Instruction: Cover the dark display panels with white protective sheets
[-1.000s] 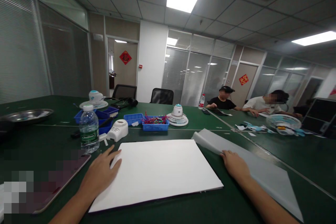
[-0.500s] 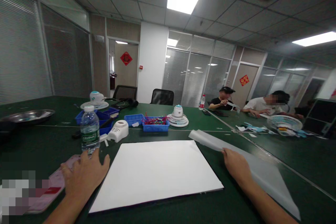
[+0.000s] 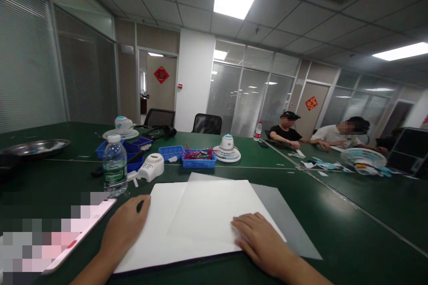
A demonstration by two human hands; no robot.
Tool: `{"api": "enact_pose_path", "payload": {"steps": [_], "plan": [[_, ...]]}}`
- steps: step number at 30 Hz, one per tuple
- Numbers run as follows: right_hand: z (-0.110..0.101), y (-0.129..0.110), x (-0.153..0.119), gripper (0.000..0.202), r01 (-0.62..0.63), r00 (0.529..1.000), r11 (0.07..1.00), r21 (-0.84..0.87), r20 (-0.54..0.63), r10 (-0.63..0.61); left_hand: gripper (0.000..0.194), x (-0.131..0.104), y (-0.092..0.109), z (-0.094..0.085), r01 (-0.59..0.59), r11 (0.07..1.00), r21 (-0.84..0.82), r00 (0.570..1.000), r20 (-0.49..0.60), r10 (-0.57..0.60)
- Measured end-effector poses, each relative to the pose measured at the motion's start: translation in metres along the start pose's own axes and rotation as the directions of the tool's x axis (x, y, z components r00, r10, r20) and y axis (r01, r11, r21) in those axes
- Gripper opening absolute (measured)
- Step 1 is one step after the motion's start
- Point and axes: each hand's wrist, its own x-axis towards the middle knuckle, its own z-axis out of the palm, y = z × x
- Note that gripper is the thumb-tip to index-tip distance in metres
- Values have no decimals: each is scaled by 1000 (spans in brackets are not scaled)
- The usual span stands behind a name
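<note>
A white board or sheet (image 3: 154,236) lies on the green table in front of me. Over its right part and past its right edge rests a translucent sheet (image 3: 290,222). My left hand (image 3: 129,220) is at the white board's left edge, fingers bent round with thumb and fingertips close together; whether it pinches the edge is hidden. On the translucent sheet, near the lower right, my right hand (image 3: 259,240) lies palm down, its fingers stretched out and slightly blurred. Left of my left hand is a pink-and-white flat item (image 3: 96,213), partly pixelated.
A water bottle (image 3: 114,167) stands behind my left hand. Beyond the board are a white fan part (image 3: 152,167), a blue tray of wires (image 3: 198,163) and a small white fan (image 3: 227,149). Two people sit at the far right near a fan cage (image 3: 364,158). A metal tray (image 3: 36,148) lies left.
My right hand has moved left with the translucent sheet, which now overlaps the white board. My left hand has shifted right, from beside the bottle to the board's edge.
</note>
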Motion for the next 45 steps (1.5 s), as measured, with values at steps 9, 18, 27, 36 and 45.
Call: {"api": "enact_pose_path", "payload": {"steps": [9,18,27,36,45], "plan": [[0,7,-1,50,-20,1000,997,74,-20,22,49,2,-2,7,-157,986,-52,987,35,159],[6,29,2,47,-277,960,961,16,-25,278,50,6,-9,18,-210,975,-74,977,31,212],[8,18,-5,66,-96,992,976,193,99,78,48,12,-18,31,-253,966,-49,967,23,254],[30,76,-9,61,-483,791,841,244,-291,538,52,11,-17,31,-269,963,0,959,94,268],[34,115,-8,53,-429,727,589,685,-125,675,57,7,-13,29,-330,943,36,937,135,323]]}}
